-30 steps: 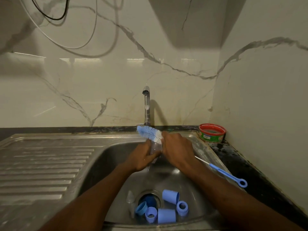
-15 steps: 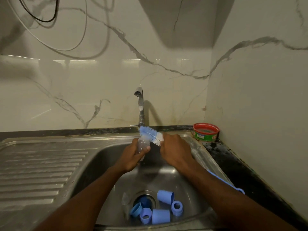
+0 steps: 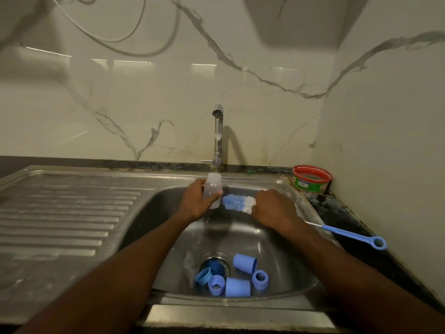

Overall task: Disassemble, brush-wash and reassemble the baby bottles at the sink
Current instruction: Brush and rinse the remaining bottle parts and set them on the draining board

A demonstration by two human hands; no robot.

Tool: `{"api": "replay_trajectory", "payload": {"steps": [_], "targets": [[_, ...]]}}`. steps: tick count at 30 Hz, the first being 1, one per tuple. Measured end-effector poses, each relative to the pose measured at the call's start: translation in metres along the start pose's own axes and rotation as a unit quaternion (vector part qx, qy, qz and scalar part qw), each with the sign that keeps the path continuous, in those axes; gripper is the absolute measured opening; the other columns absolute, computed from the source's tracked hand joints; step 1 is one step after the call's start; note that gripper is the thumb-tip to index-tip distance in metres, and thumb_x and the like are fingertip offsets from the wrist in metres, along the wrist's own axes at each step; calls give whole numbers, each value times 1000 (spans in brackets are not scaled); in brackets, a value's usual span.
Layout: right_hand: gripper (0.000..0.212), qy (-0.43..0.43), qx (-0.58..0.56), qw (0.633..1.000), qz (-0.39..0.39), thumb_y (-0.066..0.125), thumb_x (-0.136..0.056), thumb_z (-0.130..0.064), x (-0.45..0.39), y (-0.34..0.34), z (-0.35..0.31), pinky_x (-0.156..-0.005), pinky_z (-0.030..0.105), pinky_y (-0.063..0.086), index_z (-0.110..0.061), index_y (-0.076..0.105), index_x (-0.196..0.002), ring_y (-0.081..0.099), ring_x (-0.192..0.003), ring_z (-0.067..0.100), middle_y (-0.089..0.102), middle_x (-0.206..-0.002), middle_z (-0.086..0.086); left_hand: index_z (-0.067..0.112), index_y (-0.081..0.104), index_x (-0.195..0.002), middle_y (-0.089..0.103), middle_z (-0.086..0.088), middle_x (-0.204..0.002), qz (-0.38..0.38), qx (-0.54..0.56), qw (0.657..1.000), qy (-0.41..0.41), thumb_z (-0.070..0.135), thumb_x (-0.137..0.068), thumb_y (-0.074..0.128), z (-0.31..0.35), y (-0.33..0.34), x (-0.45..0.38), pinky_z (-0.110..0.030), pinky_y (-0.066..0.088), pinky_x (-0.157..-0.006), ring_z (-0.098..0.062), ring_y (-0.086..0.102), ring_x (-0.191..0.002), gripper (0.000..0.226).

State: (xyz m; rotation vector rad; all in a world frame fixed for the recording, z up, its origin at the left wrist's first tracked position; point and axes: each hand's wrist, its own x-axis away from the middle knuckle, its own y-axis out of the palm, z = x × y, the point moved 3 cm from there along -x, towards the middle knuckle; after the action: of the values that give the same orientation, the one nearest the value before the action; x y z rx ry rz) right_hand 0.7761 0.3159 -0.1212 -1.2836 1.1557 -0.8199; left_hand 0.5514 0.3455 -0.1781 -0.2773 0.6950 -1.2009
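The head view shows, nearest, blue caps (image 3: 238,287) and blue collar rings (image 3: 260,279) lying loose around the drain (image 3: 215,266) on the floor of the steel sink (image 3: 284,268). Above the basin, the left hand (image 3: 195,201) has its fingers curled round a clear baby bottle (image 3: 212,190), which stands almost upright with its long axis vertical, under the tap (image 3: 218,136). The right hand (image 3: 274,208) grips the bottle brush (image 3: 237,203); its bristles point left at the bottle and its blue handle runs back right over the rim. Farther away, a red-rimmed green tub (image 3: 311,178) sits in the corner; its label is unreadable.
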Motion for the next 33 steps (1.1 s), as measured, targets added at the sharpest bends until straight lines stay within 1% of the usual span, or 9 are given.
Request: {"api": "replay_trajectory", "payload": {"steps": [5, 13, 15, 18, 20, 23, 27, 30, 33], "targets": [[30, -15, 0, 1000, -7, 62, -92, -47, -1, 6, 0, -73, 33, 50, -23, 65, -111, 66, -98, 26, 67, -112, 4, 11, 50, -134, 64, -9, -131, 12, 10, 1000, 20, 37, -87, 77, 5, -3, 2, -15, 50, -79, -20, 64, -113, 60], [31, -12, -6, 1000, -6, 60, -93, -48, -4, 6, 7, -70, 32, 43, -22, 64, -110, 66, -99, 27, 66, -113, 5, 23, 56, -129, 64, -1, -126, 55, -83, 990, 100, 38, -79, 84, 11, -10, -2, -27, 50, -90, -18, 59, -113, 59], [32, -10, -2, 1000, -2, 60, -94, -48, -4, 4, 7, -70, 32, 44, -22, 64, -112, 65, -98, 25, 66, -112, 4, 34, 53, -128, 58, 3, -131, 74, -268, 947, 159, 39, -75, 85, 21, -16, -1, -43, 44, -102, -21, 49, -123, 62], [31, -1, 34, 999, 27, 62, -93, -43, -4, -1, 8, -70, 31, 47, -22, 65, -115, 65, -94, 20, 66, -107, 1, 36, 54, -128, 51, 0, -142, 52, -486, 839, 240, 29, -70, 87, 41, -19, 3, -57, 27, -114, -27, 38, -137, 67], [28, 0, 70, 996, 63, 63, -91, -42, -5, -8, 9, -68, 30, 44, -24, 67, -112, 65, -92, 20, 67, -104, 0, 32, 55, -129, 47, -4, -147, 40, -531, 800, 275, 22, -71, 86, 50, -17, 4, -59, 19, -119, -30, 34, -143, 67], [31, 6, 85, 992, 91, 61, -90, -47, -6, -18, 15, -69, 30, 44, -25, 68, -110, 65, -94, 21, 68, -104, 1, 31, 53, -132, 42, -6, -152, 34, -552, 781, 291, 21, -75, 85, 57, -14, 5, -57, 13, -122, -30, 30, -146, 66], [33, 18, 65, 992, 108, 58, -93, -50, -7, -24, 23, -72, 31, 48, -24, 68, -111, 64, -90, 19, 68, -104, 1, 30, 55, -130, 46, -6, -148, 29, -537, 794, 283, 20, -71, 86, 54, -14, 3, -56, 22, -120, -31, 36, -142, 67], [34, 28, 35, 993, 111, 57, -93, -53, -8, -24, 25, -69, 30, 47, -24, 68, -107, 58, -80, 16, 66, -98, -1, 27, 61, -122, 57, -7, -137, 37, -472, 839, 269, 20, -63, 94, 46, -19, 0, -51, 45, -107, -30, 52, -128, 69], [37, 16, 24, 991, 134, 54, -91, -54, -8, -20, 20, -72, 33, 52, -24, 69, -106, 64, -85, 20, 69, -99, 2, 25, 58, -128, 58, -7, -135, 36, -404, 884, 234, 26, -69, 91, 38, -23, -1, -45, 52, -98, -28, 56, -122, 68]]}}
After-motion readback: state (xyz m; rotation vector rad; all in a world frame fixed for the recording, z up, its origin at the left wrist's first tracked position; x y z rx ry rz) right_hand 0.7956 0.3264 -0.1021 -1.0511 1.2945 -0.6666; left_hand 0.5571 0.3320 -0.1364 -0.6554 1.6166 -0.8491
